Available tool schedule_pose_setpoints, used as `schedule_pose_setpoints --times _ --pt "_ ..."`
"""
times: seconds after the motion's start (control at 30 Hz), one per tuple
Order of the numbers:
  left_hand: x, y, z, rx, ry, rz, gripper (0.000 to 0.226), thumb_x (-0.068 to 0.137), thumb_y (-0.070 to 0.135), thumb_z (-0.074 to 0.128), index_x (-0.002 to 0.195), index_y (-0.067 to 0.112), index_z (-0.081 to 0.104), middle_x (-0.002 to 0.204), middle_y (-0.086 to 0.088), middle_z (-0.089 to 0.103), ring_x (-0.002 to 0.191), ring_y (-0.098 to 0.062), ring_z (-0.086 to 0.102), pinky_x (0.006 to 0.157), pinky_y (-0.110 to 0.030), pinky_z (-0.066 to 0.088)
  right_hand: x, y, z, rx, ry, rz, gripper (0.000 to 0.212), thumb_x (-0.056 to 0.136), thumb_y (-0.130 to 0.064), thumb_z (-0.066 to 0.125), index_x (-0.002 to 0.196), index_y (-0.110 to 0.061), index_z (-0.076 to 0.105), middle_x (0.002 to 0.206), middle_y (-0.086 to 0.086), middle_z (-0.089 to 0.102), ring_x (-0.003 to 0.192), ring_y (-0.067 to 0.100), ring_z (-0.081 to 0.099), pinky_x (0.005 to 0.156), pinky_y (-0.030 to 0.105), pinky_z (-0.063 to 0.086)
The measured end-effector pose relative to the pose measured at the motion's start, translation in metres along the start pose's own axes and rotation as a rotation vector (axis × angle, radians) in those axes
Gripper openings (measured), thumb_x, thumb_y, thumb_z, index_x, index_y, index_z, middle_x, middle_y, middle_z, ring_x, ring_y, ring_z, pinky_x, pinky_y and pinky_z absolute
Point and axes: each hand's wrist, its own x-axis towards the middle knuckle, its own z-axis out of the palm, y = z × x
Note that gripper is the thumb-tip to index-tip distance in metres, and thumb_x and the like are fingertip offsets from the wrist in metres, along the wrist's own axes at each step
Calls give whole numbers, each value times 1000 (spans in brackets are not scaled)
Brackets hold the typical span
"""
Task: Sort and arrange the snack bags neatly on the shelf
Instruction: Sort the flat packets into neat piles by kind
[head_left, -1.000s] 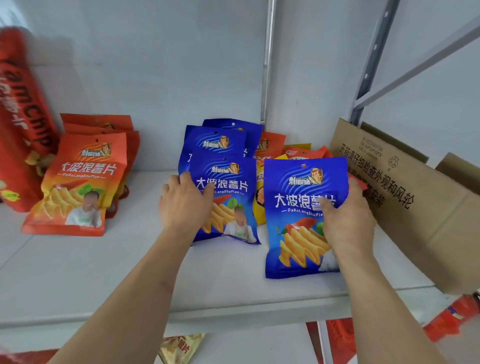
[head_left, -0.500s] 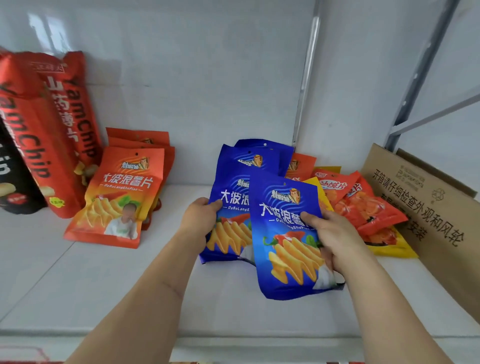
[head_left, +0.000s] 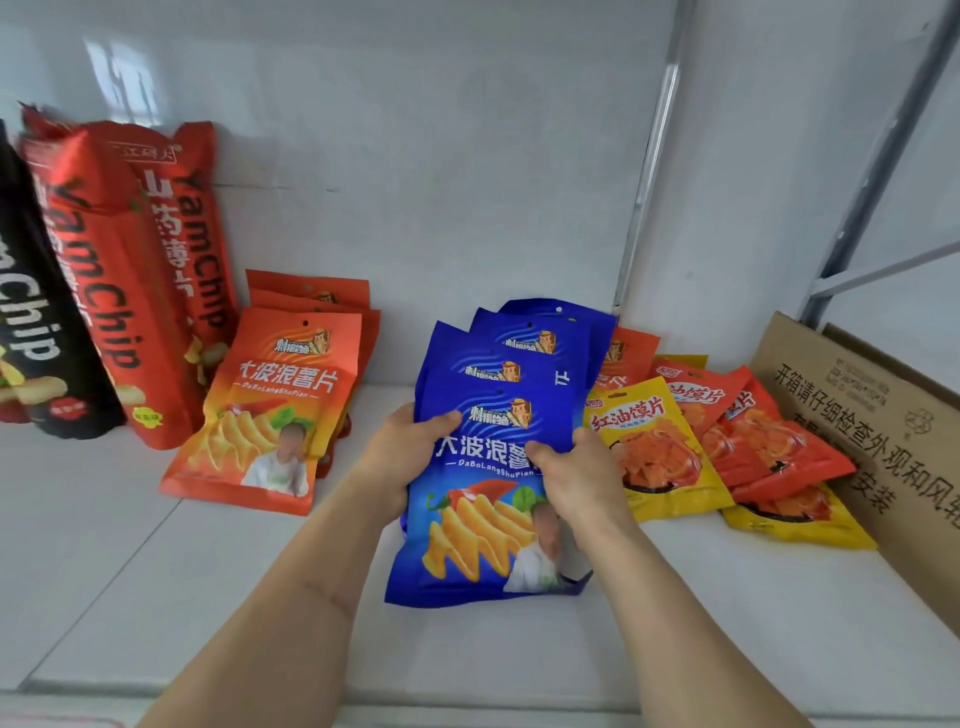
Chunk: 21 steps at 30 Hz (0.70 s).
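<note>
I have both hands on the front blue chip bag (head_left: 483, 499), mid-shelf. My left hand (head_left: 402, 457) grips its left edge with the thumb curled over the face near the logo; my right hand (head_left: 576, 475) pinches the right edge, thumb across the printed characters. The bag's long axis runs from me toward the back wall, top end away, and it lies directly between the two hands — neither is nearer. Right behind it, overlapping like shingles, sit the other blue bags (head_left: 524, 345), leaning toward the wall. So the move turns on that one line: the held bag is in front of the stack and already nearly aligned, and I judge it needs only a short push back to square it on.

The bag is glossy blue foil, with wavy yellow chips and a red chilli printed low down; it looks soft and slippery, likely to buckle if squeezed. The orange bags (head_left: 275, 410) stand to the left; the yellow and red bags (head_left: 654, 457) lie loosely to the right on the white shelf (head_left: 156, 597).
</note>
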Motion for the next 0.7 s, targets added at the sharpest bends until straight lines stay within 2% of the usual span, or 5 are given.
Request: schedule_pose_setpoints --times 0.13,0.27,0.4,0.53,0.7 --pt "7 2 -23 72 28 45 31 95 30 65 119 12 58 98 -10 78 88 -31 76 83 -48 60 10 -11 -6 -83 73 -24 35 91 -53 59 94 -18 54 98 -2 66 92 19 65 78 39 55" --pt "12 4 -46 96 10 49 35 94 32 66 122 12 57 104 -12 76 95 -35 74 93 -58 54 30 -18 -19 -169 134 0 41 96 -51 53 116 -16 50 106 -3 55 94 13 51 57 25 39" --pt "13 -1 -50 100 -15 40 40 91 37 68 121 12 56 104 -11 76 94 -33 74 93 -56 55 49 -15 -16 -327 165 -13 53 85 -62 61 116 -20 50 113 0 63 95 20 63 68 33 50" --pt "13 -4 -48 106 -40 38 35 93 35 65 117 11 57 101 -10 77 92 -31 75 88 -48 58 53 -11 -9 -313 149 -19 43 89 -48 65 116 -18 49 111 3 65 99 25 63 68 32 43" --pt "13 -3 -47 93 -62 33 32 94 34 64 116 11 57 101 -10 77 92 -32 75 86 -45 59 64 -9 -14 -43 201 27 36 94 -34 65 121 -12 57 118 5 65 94 17 60 70 32 53"
